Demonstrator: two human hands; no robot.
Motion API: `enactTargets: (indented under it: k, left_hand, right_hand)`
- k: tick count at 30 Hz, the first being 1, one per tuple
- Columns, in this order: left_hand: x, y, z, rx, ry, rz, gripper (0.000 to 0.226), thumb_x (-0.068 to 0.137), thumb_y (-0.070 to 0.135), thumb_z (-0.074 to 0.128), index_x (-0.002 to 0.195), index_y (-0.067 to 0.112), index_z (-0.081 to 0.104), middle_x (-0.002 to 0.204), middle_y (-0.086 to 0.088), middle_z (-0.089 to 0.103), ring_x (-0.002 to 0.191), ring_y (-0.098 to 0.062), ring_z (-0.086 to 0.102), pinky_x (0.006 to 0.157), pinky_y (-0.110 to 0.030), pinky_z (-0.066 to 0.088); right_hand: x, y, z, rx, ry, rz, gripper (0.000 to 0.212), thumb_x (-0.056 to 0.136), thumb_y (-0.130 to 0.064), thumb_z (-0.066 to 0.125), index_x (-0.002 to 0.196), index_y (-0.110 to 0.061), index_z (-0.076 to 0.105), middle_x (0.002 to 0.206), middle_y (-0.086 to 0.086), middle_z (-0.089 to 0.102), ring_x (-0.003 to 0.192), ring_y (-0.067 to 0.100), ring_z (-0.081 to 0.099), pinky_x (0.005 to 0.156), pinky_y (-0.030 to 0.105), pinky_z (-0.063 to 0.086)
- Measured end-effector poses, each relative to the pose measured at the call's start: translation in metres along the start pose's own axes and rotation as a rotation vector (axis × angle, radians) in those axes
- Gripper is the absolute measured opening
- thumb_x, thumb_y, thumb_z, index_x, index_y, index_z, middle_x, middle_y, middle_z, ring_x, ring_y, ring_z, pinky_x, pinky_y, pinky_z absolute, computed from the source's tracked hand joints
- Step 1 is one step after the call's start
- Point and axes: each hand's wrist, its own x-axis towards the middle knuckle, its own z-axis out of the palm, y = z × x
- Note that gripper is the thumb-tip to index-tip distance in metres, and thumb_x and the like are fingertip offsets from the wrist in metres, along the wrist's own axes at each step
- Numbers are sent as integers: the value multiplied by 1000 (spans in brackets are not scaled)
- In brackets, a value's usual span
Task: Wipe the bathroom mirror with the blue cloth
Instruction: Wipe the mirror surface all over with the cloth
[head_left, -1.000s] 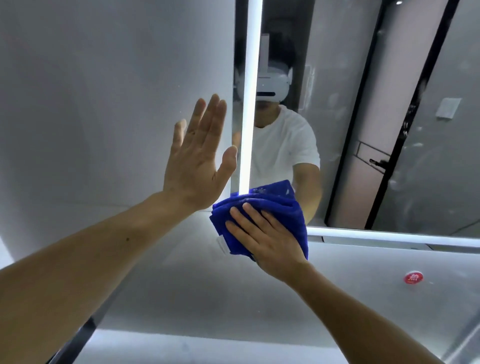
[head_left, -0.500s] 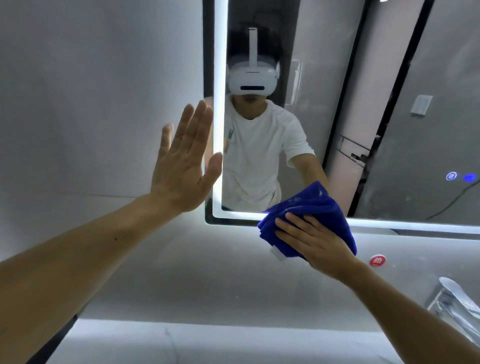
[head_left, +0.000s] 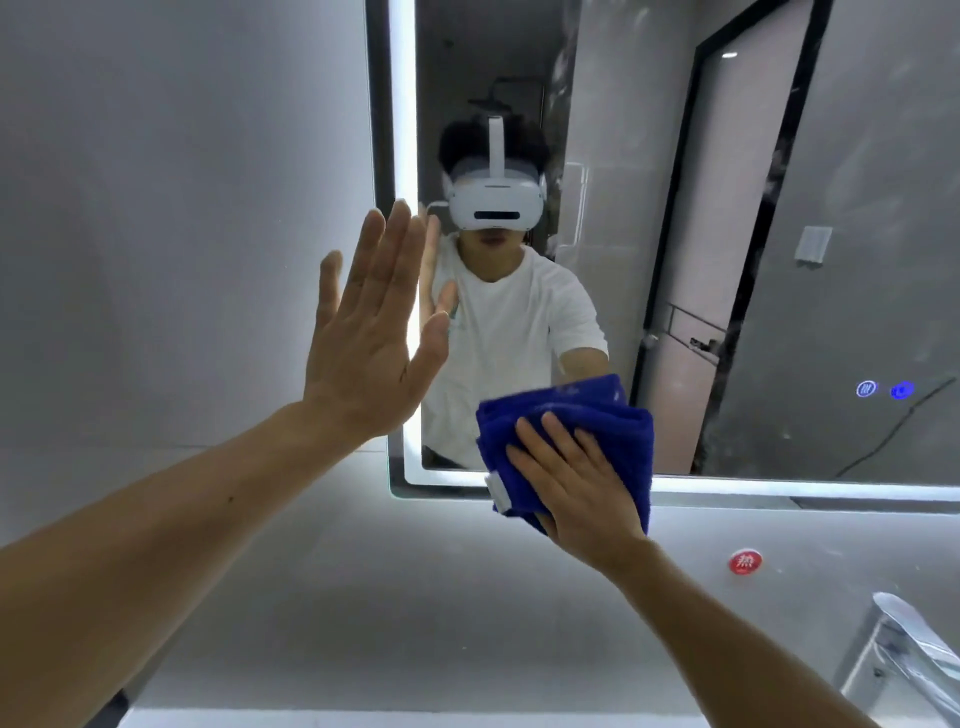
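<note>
The left forearm was cut off by the lower left edge of the frame, and the palm of the left hand was turned away from the camera. That hand was held up flat, fingers straight and close together, nothing gripped, over the lit left border of the mirror; whether it was pressed on the glass or on the grey wall could not be told, though a reflected hand was seen just beyond its fingertips. The mirror was cut off at the top and the right. Its surface was smooth and glossy, framed by a dark edge and a bright white light strip with a rounded lower left corner. A person in a white shirt and a white headset was reflected in it.

The blue cloth was seen folded into a thick pad of soft, napped fabric, deep blue, with a small white tag at its lower left. It lay across the mirror's bottom edge, partly on the glass and partly over the light strip. Its lower part was hidden under the right hand, which was spread flat on it, fingers extended rather than curled, pressing it against the mirror.

A round red sticker was fixed to the wall below the mirror. A shiny chrome faucet was cut off at the lower right corner. Two small blue lit icons glowed on the glass, too small to be read.
</note>
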Motion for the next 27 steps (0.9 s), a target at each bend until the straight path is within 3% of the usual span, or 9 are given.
enactTargets:
  k: [3,5,8,11,15,18,23,27]
  left_hand:
    - [3,0,-6,6,-13,13,66,97,50,15,153,20,0,164,-4,0,152,-20,-3,121,-54,-1]
    - [8,-2,-10,23,-1,14,65,97,50,16,153,20,-1,164,-3,0,152,-20,-4,121,-52,-2]
    - [20,-2,-12,35,39,20,66,98,44,26,155,18,3,164,-2,0,152,-18,-5,122,-47,-7]
    - [32,1,-16,38,85,40,67,99,42,28,157,15,8,165,-3,2,152,-17,-4,122,-45,-7]
    - [46,-1,-27,55,153,50,65,100,42,27,157,15,8,165,-4,4,152,-17,-4,121,-40,-10]
    - [54,-2,-35,55,155,38,67,100,45,23,157,14,8,165,-4,3,152,-17,-4,120,-40,-10]
    - [62,2,-37,71,185,73,67,100,43,29,157,13,10,165,-4,4,151,-16,-4,120,-38,-12]
    - [69,4,-37,80,166,85,68,100,47,27,157,15,10,165,-3,3,152,-18,-4,121,-44,-8]
  right_hand:
    - [-14,-1,0,-2,-80,-32,89,71,-30,83,145,-14,38,153,6,33,142,28,28,119,41,10]
    - [-8,3,-6,1,-83,-58,87,71,-27,84,146,-14,41,154,5,34,143,27,26,118,42,13]
    - [34,23,-28,38,11,-56,67,84,-22,69,146,-13,43,156,6,33,146,27,22,120,42,10]
    - [104,59,-59,120,144,87,54,96,-25,45,147,-11,41,158,5,28,149,25,15,122,40,3]
    - [175,96,-91,216,308,264,52,97,-14,53,148,-13,40,159,4,29,150,24,13,123,39,2]
    - [183,94,-95,229,352,291,50,99,-23,46,147,-11,41,158,6,32,149,27,18,123,41,6]
    - [141,71,-69,144,236,231,55,101,-35,42,150,-12,35,160,6,26,151,25,12,123,42,4]
    - [83,45,-38,54,102,97,55,101,-39,35,150,-14,32,160,6,24,151,26,12,123,42,4]
